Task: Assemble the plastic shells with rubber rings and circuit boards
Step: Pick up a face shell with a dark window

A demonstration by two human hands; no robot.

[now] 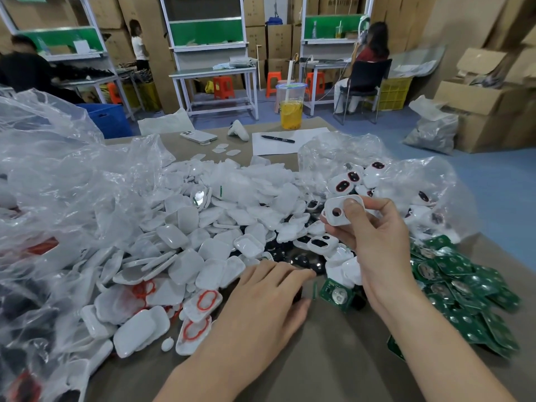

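Plastic shell [330, 205], white with a round hole in it, is up off the table in my right hand [377, 242]. The thumb presses on its face and the fingers curl behind it, right of centre, above the heap. My left hand [261, 309] lies palm down on the brown table [333, 364], nearer to me, fingers stretched toward some small black parts [301, 261]. A dark piece shows between its thumb and forefinger, and I cannot tell whether it is gripped.

Just right of that hand lies one green circuit board [336, 294], touching the white shells behind it. More circuit boards [464, 288] are piled at the near right. A broad heap of white shells [203, 227] covers the middle of the table. Near its front edge a few shells carry orange rubber rings [207, 300].

A large clear plastic bag [58, 184] bulges on the left. A smaller bag [412, 175] at the far right holds shells with dark, red-rimmed windows [343, 184]. At the far end of the table I see a phone [198, 136], a pen [278, 139] lying on a paper sheet [307, 143] and a cup of yellow drink [291, 110].
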